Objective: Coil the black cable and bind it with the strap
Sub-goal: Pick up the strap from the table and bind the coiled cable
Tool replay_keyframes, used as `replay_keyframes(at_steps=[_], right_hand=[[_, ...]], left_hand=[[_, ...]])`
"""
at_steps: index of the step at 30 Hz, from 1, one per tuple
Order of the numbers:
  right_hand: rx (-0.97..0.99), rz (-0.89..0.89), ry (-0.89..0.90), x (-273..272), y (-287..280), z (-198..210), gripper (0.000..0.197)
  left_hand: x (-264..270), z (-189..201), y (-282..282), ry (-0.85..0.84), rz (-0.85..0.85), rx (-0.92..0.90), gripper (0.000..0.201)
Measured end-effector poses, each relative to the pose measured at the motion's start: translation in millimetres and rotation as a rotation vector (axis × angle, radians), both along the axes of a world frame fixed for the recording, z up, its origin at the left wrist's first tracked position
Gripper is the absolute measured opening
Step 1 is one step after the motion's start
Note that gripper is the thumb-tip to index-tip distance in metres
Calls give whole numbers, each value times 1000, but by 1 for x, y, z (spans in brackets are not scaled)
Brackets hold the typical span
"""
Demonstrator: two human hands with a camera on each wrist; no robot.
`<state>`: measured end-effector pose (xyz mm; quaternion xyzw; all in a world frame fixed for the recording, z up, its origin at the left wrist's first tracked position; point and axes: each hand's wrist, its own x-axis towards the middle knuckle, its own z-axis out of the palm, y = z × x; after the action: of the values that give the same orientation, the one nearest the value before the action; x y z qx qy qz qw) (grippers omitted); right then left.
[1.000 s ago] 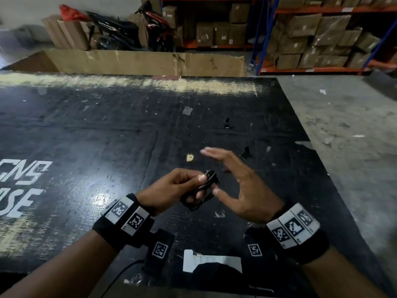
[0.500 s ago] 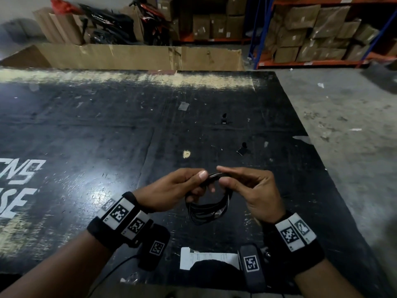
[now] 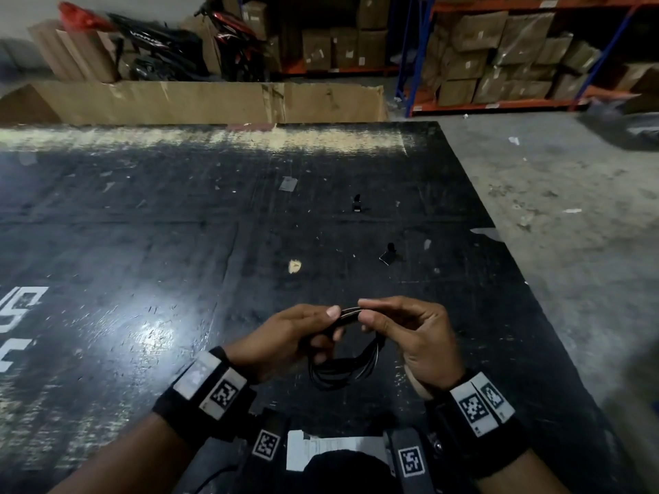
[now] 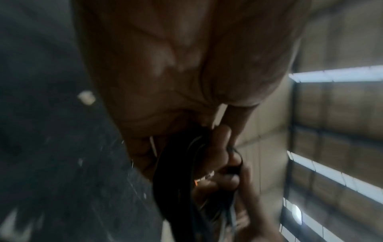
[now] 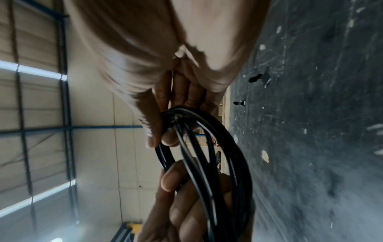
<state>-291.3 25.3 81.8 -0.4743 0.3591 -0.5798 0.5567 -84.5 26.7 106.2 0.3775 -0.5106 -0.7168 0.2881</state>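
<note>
The black cable (image 3: 342, 369) is wound in several loops and hangs between both hands above the black table (image 3: 178, 244). My left hand (image 3: 328, 329) grips the coil's top left, thumb on top. My right hand (image 3: 365, 311) pinches the top strands between index finger and thumb. In the right wrist view the cable (image 5: 207, 155) loops fan out below those fingertips (image 5: 165, 131). The left wrist view is blurred; a dark band of cable (image 4: 172, 172) runs through the fingers. I cannot tell whether a strap is on the coil.
Two small black pieces (image 3: 356, 204) (image 3: 388, 253) lie on the table beyond the hands. A white paper label (image 3: 331, 454) sits at the near edge. The table's right edge (image 3: 499, 237) drops to concrete floor. Cardboard (image 3: 214, 101) lines the far edge.
A second ago my right hand was open beside the coil; it has since closed in and now pinches the top strands. The loops hang lower and wider. The left hand kept its grip.
</note>
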Motion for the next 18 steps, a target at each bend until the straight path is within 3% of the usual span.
replay_keyframes(at_steps=[3, 6, 8, 10, 13, 18], right_hand=[[56, 23, -20, -1, -6, 1, 19], [47, 135, 118, -10, -24, 3, 25], [39, 133, 282, -24, -51, -3, 25], [44, -10, 491, -43, -92, -18, 13], [37, -189, 967, -70, -155, -43, 12], [36, 0, 1311, -73, -228, -65, 43]], left_hand=[[-3, -5, -6, 115, 5, 107, 34], [-5, -9, -12, 15, 42, -1, 33], [-3, -14, -18, -60, 81, -61, 33], [1, -20, -23, -112, 119, -95, 35], [5, -28, -28, -187, 172, -115, 35], [6, -41, -35, -188, 258, -91, 42]])
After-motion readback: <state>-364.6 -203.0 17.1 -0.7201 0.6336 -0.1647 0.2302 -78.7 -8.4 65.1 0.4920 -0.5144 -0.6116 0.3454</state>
